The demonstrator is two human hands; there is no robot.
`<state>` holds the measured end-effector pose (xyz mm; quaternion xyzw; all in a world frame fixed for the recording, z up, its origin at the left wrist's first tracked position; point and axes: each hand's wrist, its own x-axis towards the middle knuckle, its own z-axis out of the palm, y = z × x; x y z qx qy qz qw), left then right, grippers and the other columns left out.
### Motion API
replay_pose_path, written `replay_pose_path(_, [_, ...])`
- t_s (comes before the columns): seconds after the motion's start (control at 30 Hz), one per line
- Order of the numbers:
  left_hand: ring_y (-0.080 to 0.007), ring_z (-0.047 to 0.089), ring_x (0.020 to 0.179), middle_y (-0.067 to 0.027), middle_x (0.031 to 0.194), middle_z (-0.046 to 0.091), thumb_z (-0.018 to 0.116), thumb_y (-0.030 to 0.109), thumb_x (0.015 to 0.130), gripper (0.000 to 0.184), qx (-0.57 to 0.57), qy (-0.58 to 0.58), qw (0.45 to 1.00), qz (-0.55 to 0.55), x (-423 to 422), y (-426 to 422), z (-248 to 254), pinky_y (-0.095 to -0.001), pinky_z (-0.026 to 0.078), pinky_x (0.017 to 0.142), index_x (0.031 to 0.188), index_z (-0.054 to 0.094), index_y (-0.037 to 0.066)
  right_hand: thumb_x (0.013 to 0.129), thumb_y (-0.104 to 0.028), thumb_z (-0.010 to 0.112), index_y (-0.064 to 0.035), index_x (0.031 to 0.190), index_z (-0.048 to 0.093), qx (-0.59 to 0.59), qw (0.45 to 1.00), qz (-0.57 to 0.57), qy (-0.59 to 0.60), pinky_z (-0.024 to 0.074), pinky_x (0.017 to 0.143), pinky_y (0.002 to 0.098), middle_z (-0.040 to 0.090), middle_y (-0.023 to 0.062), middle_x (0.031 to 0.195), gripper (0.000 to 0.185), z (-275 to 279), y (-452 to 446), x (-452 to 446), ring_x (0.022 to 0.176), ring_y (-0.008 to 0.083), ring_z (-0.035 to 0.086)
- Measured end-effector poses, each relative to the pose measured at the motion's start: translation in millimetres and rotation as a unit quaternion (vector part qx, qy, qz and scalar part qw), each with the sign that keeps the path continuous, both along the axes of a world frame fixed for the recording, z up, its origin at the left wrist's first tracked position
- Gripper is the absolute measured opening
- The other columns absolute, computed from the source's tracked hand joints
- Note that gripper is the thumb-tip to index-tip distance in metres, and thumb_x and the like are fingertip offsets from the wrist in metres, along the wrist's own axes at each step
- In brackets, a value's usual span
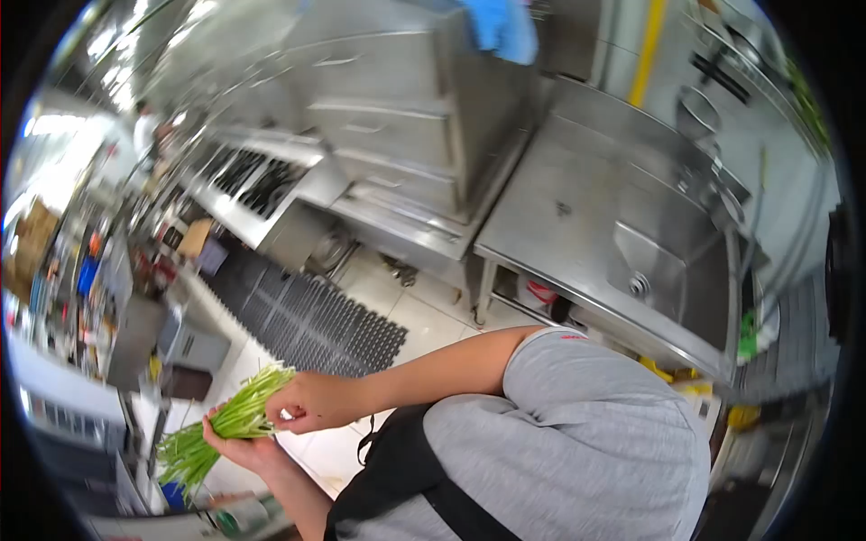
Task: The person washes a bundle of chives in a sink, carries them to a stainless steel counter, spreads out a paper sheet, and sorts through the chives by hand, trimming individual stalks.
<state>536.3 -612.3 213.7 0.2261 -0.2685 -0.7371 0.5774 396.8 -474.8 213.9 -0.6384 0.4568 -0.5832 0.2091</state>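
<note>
Green stalks [236,414] at near left are clasped in the left hand [245,450], the grip of the right hand [316,399] cannot be told, and some could be spilled onto the tiled floor [433,316] if that clasp were loosened.

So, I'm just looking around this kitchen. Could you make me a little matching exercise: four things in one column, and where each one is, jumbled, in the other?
Things:
1. Bunch of green stalks
2. Dark floor mat
3. Round drain
4. Black apron

Places:
A. Over a grey shirt
B. In the person's left hand
C. In the steel sink basin
D. On the pale tiled floor

Right pairs: 1-B, 2-D, 3-C, 4-A
</note>
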Motion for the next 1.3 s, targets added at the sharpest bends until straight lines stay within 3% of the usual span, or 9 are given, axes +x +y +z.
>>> replay_pose_path(0.1, [-0.0172,0.057,0.081,-0.0031,0.083,0.058,0.056,0.025,0.085,0.017,0.026,-0.019,0.998,-0.046,-38,3,3,-0.0334,0.049,0.078,0.085,0.056,0.008,0.080,-0.013,0.062,-0.0084,0.082,0.057,0.018,0.996,-0.004,-0.093,0.0314,0.047,0.0294,0.041,0.0005,0.053,0.007,-3,18,-10,0.048,0.0104,0.040])
replay_pose_path(0.23, [-0.0177,0.058,0.082,-0.0032,0.084,0.058,0.056,0.025,0.085,0.017,0.024,-0.019,0.980,-0.197,-83,0,-11,-0.0341,0.050,0.077,0.086,0.056,0.008,0.084,-0.009,0.058,-0.0059,0.085,0.053,0.018,0.991,-0.077,-0.111,0.0320,0.050,0.0281,0.042,0.0008,0.057,0.006,-14,44,-21,0.052,0.0096,0.039])
replay_pose_path(0.37, [-0.0194,0.058,0.085,-0.0038,0.087,0.057,0.054,0.029,0.085,0.022,0.010,-0.075,0.962,-0.261,-119,31,-6,-0.0345,0.050,0.076,0.089,0.055,0.008,0.084,-0.009,0.057,-0.0048,0.086,0.051,-0.063,0.967,-0.232,-0.087,0.0375,0.055,0.0341,0.051,0.0075,0.064,0.007,-26,74,-17,0.057,0.0185,0.048])
replay_pose_path(0.53, [-0.0254,0.061,0.090,-0.0088,0.097,0.062,0.052,0.031,0.086,0.029,-0.021,-0.092,0.900,-0.425,-149,57,-25,-0.0370,0.050,0.079,0.097,0.057,0.005,0.083,-0.013,0.059,-0.0054,0.096,0.056,-0.006,0.923,-0.385,-0.016,0.0436,0.060,0.0387,0.061,0.0108,0.078,0.015,-27,124,13,0.070,0.0275,0.059])
replay_pose_path(0.57, [-0.0256,0.060,0.092,-0.0099,0.100,0.061,0.051,0.032,0.086,0.030,-0.155,-0.083,0.905,-0.388,-139,92,-23,-0.0369,0.050,0.078,0.099,0.056,0.005,0.083,-0.013,0.059,-0.0054,0.096,0.056,-0.006,0.907,-0.422,-0.016,0.0436,0.060,0.0387,0.061,0.0108,0.078,0.015,-28,135,21,0.070,0.0275,0.059])
replay_pose_path(0.8, [-0.0230,0.059,0.089,-0.0088,0.098,0.060,0.052,0.033,0.086,0.031,-0.011,-0.104,0.825,-0.555,-163,159,-38,-0.0354,0.048,0.076,0.100,0.054,0.005,0.084,-0.020,0.060,-0.0109,0.091,0.056,0.033,0.775,-0.626,0.075,0.0432,0.056,0.0443,0.060,0.0088,0.075,0.012,-13,200,73,0.069,0.0325,0.059])
replay_pose_path(1.1, [-0.0255,0.059,0.090,-0.0100,0.096,0.059,0.052,0.033,0.085,0.033,0.016,-0.110,0.793,-0.599,-145,203,-22,-0.0392,0.049,0.080,0.098,0.054,0.003,0.080,-0.020,0.061,-0.0111,0.087,0.058,0.051,0.773,-0.606,0.178,0.0466,0.059,0.0393,0.060,0.0057,0.082,0.012,-25,239,74,0.076,0.0265,0.060])
replay_pose_path(1.2, [-0.0207,0.055,0.083,-0.0044,0.083,0.054,0.057,0.027,0.082,0.021,0.038,-0.087,0.840,-0.534,-144,210,-15,-0.0348,0.047,0.076,0.087,0.054,0.006,0.081,-0.021,0.062,-0.0109,0.090,0.063,0.065,0.819,-0.560,0.110,0.0476,0.069,0.0371,0.063,0.0062,0.085,0.013,-18,248,63,0.081,0.0267,0.061])
replay_pose_path(1.3, [-0.0203,0.054,0.075,-0.0050,0.078,0.054,0.055,0.028,0.086,0.020,0.061,-0.054,0.861,-0.502,-132,218,-3,-0.0362,0.047,0.073,0.084,0.051,0.008,0.085,-0.026,0.062,-0.0104,0.092,0.063,0.090,0.835,-0.535,0.086,0.0479,0.065,0.0373,0.065,0.0073,0.084,0.017,-6,254,55,0.074,0.0271,0.062])
